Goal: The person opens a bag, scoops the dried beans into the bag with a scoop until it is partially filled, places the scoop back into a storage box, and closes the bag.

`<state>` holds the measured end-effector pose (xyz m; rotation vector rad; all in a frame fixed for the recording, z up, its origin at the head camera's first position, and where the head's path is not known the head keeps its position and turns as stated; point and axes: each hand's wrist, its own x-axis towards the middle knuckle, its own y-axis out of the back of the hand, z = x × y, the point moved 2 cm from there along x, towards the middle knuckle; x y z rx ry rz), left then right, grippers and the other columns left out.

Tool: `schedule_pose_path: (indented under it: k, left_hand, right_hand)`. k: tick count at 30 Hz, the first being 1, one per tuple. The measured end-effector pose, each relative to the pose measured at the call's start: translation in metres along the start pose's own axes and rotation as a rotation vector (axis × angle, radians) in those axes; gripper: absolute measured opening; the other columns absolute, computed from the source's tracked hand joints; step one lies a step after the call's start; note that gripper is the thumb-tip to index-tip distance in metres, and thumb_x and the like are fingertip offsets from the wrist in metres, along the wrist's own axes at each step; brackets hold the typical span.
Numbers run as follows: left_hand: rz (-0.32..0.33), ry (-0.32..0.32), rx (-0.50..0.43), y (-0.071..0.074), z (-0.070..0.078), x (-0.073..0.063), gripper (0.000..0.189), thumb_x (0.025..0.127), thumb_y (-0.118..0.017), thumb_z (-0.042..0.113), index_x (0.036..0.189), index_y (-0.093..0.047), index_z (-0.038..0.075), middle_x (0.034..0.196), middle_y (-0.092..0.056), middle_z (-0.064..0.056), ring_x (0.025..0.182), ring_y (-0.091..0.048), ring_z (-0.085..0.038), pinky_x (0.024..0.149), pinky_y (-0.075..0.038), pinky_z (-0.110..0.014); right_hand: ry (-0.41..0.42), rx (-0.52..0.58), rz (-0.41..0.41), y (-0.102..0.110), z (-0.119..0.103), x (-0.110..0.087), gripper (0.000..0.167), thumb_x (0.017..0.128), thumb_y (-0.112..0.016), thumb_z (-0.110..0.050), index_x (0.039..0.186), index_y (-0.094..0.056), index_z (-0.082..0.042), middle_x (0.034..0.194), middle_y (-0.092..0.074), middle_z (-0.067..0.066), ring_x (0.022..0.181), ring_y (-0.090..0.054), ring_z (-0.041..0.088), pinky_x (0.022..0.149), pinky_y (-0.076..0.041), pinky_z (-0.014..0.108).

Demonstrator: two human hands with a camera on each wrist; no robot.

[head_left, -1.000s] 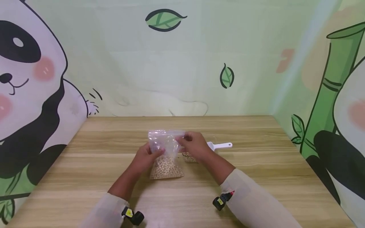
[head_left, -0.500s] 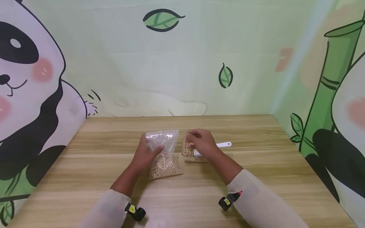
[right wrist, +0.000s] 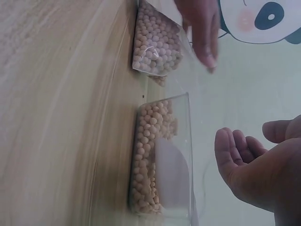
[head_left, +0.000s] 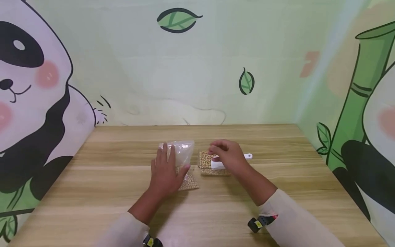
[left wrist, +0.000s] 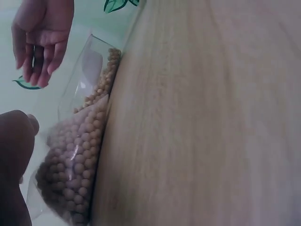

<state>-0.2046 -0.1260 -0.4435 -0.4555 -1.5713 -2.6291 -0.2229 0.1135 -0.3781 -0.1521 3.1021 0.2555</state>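
A clear zip bag (head_left: 185,151) partly filled with soybeans (left wrist: 70,165) stands upright on the table. My left hand (head_left: 165,173) is spread in front of it with straight fingers, hiding much of the bag; whether it touches the plastic I cannot tell. To the right sits a clear rectangular box (right wrist: 189,127) of soybeans (right wrist: 146,141). A white scoop (head_left: 217,165) lies in the box, its handle jutting out to the right. Over the box hovers my right hand (head_left: 229,154), fingers loosely bent and nothing in them.
Box and bag stand on a wood-grain table (head_left: 216,219). Behind it rises a wall (head_left: 210,96) printed with pandas, leaves and bamboo. A small dark speck (right wrist: 143,96) lies between bag and box.
The right hand has let go of the bag's top and moved right, above the box. The left hand has released its grip on the bag's side and spread its fingers in front of it.
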Motion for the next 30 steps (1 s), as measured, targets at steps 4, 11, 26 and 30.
schedule_pose_path:
  k: [4, 11, 26, 30]
  left_hand:
    - [-0.072, 0.044, 0.017, -0.007, 0.002, 0.003, 0.092, 0.109, -0.052, 0.059, 0.173, -0.021, 0.000, 0.183, -0.006, -0.027, 0.170, -0.002, -0.050, 0.126, -0.014, -0.083]
    - [-0.163, 0.078, -0.009, -0.012, -0.009, 0.011, 0.091, 0.110, -0.049, 0.060, 0.173, -0.022, 0.000, 0.182, -0.010, -0.029, 0.170, -0.002, -0.050, 0.125, -0.008, -0.085]
    - [-0.320, 0.016, -0.063, -0.013, -0.028, 0.026, 0.084, 0.114, -0.042, 0.054, 0.172, -0.022, -0.002, 0.181, -0.012, -0.030, 0.168, -0.004, -0.055, 0.126, -0.010, -0.084]
    - [-0.342, 0.006, -0.070, -0.012, -0.030, 0.026, 0.084, 0.114, -0.041, 0.056, 0.173, -0.020, 0.000, 0.181, -0.010, -0.029, 0.168, -0.002, -0.055, 0.124, -0.006, -0.086]
  right_hand:
    - [0.019, -0.027, -0.004, 0.007, -0.001, -0.005, 0.027, 0.108, -0.067, -0.012, 0.131, -0.071, 0.003, 0.125, -0.077, 0.021, 0.115, -0.076, 0.031, 0.096, -0.065, 0.042]
    - [0.019, -0.025, -0.002, 0.018, 0.002, -0.011, 0.027, 0.110, -0.064, -0.012, 0.131, -0.070, 0.005, 0.125, -0.078, 0.021, 0.107, -0.076, 0.020, 0.094, -0.065, 0.039]
    - [0.002, -0.035, 0.031, 0.029, 0.007, -0.015, 0.025, 0.110, -0.064, -0.011, 0.128, -0.071, 0.004, 0.120, -0.078, 0.019, 0.104, -0.075, 0.016, 0.094, -0.065, 0.039]
    - [0.029, -0.077, 0.051, 0.030, 0.008, -0.019, 0.023, 0.109, -0.065, -0.011, 0.125, -0.073, 0.004, 0.120, -0.077, 0.022, 0.104, -0.075, 0.016, 0.089, -0.064, 0.032]
